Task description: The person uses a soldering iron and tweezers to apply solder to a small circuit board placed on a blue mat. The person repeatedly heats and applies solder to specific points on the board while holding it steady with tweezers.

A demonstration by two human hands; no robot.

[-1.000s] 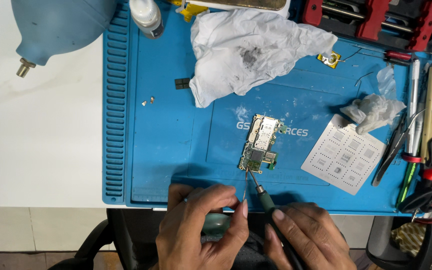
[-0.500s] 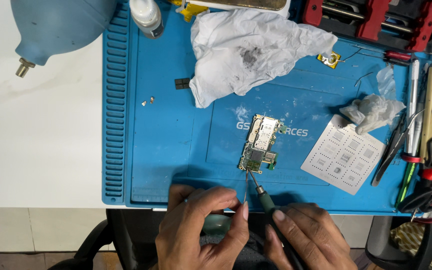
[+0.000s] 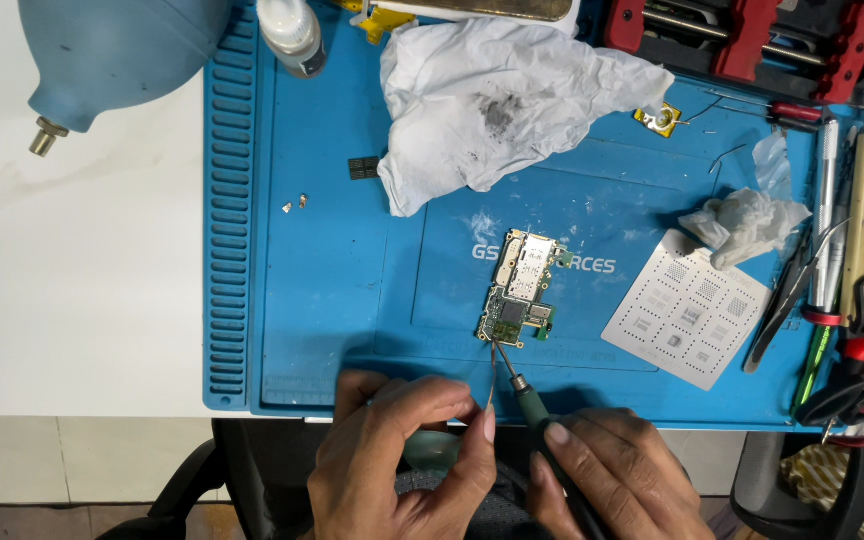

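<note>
Circuit board: small, narrow, green with silver metal shields, lying flat and slightly tilted near the middle of my blue mat, close to its near edge.

Iron: slim dark-green handle, thin metal tip touching the board's near end. My right hand grips the handle like a pen.

Wire: fine, pale, pinched between thumb and forefinger of my left hand, its end meeting the board just beside the tip.

Stencil: flat grey metal sheet with perforated squares, right of the board.

Small tissue: crumpled, white, at the stencil's far corner.

Large tissue: rumpled, white with a grey smudge, beyond the board.

Blower: rounded blue rubber bulb with brass nozzle, far left on the white table.

Tweezers and pens: along the mat's right edge.
</note>
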